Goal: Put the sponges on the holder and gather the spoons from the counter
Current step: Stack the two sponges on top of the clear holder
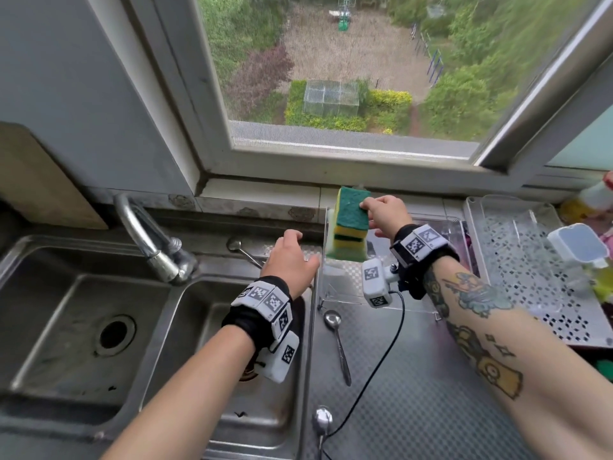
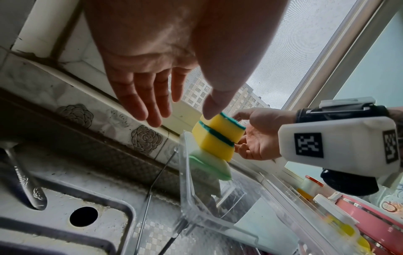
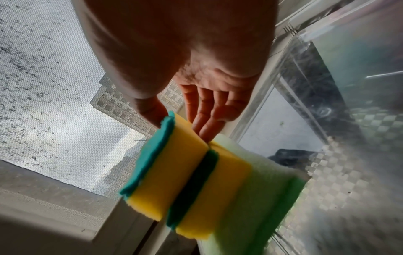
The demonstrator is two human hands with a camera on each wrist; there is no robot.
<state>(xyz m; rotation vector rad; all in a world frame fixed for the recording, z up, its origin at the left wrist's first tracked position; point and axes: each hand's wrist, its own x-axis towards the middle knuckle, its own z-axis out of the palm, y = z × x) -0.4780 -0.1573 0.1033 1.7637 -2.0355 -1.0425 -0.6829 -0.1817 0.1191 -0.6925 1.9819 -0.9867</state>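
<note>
Two yellow sponges with green pads (image 1: 351, 224) are stacked on a pale green sponge (image 2: 209, 165), on the raised end of a clear plastic holder (image 1: 331, 293) by the window sill. My right hand (image 1: 371, 218) pinches the end of the top sponge (image 3: 174, 155), thumb on its green pad and fingers along its side. Just left of the stack, my left hand (image 1: 303, 247) hovers with straight fingers and holds nothing. One spoon (image 1: 336, 343) lies on the counter in front of the holder. A second spoon (image 1: 321, 419) lies near the front edge, and a third (image 1: 242, 250) behind the sink.
A double steel sink (image 1: 83, 327) with a faucet (image 1: 149, 240) fills the left. A black cable (image 1: 381, 360) runs across the textured counter. A white perforated tray (image 1: 530, 260) and a lidded container (image 1: 578, 242) stand at the right. The window frame (image 1: 331, 161) is just behind the holder.
</note>
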